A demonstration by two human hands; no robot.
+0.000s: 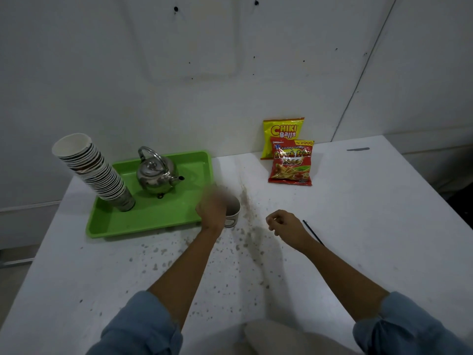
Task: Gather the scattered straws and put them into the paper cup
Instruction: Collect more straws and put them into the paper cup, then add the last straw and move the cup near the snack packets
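A white paper cup (233, 213) stands upright on the white table, just right of the green tray. My left hand (212, 208) is motion-blurred and covers the cup's left side and part of its rim; whether it grips anything is unclear. My right hand (284, 225) hovers low over the table to the right of the cup, fingers curled in, with nothing visible in them. One thin black straw (311, 230) lies flat on the table just right of that hand, its near end hidden behind my wrist. The cup's inside is not visible.
A green tray (153, 221) at the left holds a steel kettle (156, 175) and a leaning stack of paper cups (94, 170). Two snack bags (291, 162) lean on the back wall. Brown stains speckle the table (371, 201) in the middle.
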